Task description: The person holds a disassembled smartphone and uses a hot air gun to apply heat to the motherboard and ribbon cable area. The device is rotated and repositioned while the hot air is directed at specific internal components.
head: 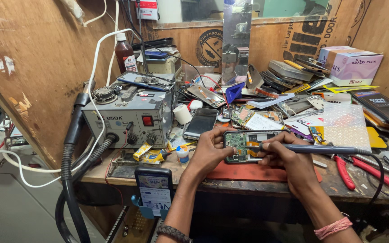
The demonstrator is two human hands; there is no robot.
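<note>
While your left hand (210,150) grips the opened green-boarded phone (248,145) by its left end on the red mat (248,172) at the bench front, keep it pinned flat. Your right hand (284,155) is closed around the dark pen-shaped soldering iron (311,148); brace that wrist. Phone's long axis runs left-right; the iron's tip points left.

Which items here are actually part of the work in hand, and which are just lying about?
In use:
- opened phone, steadied by left hand
- soldering iron, held in right hand
- red mat under the phone

Lying about:
- red pliers
- bubble wrap
- brown bottle
- pink box
- second phone, screen dark
- tape roll
</note>
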